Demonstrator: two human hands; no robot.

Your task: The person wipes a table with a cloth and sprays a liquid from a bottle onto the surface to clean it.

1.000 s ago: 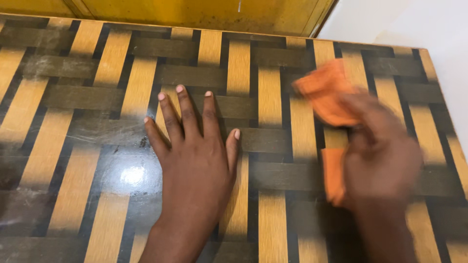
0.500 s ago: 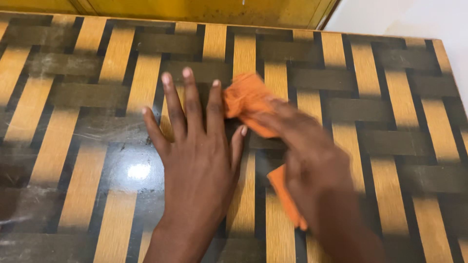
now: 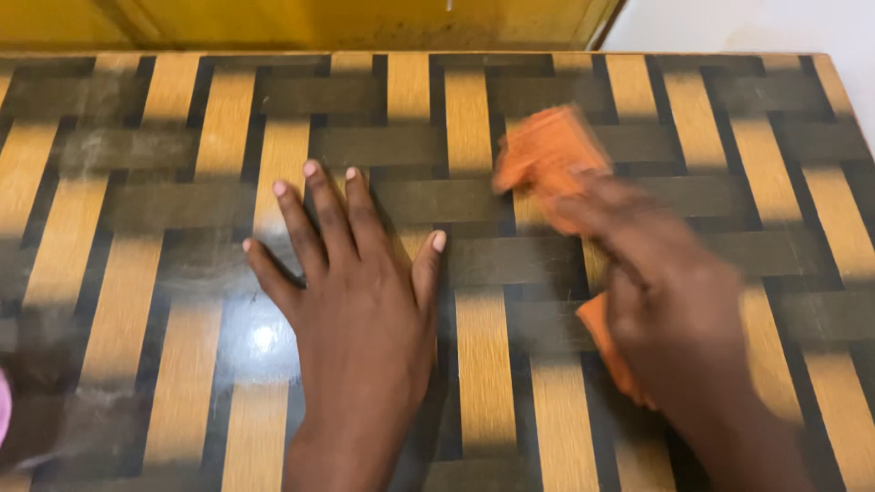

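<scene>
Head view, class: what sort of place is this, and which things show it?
Probably a room in a home: a glossy table with a woven-strip pattern, a yellow wooden panel behind it, a white wall, and an orange cloth under the right hand.

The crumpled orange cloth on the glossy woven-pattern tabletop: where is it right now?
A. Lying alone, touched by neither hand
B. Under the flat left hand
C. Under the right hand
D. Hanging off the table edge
C: the crumpled orange cloth sits under the blurred right hand, while the left hand lies flat and bare on the glossy woven-pattern tabletop.
</scene>
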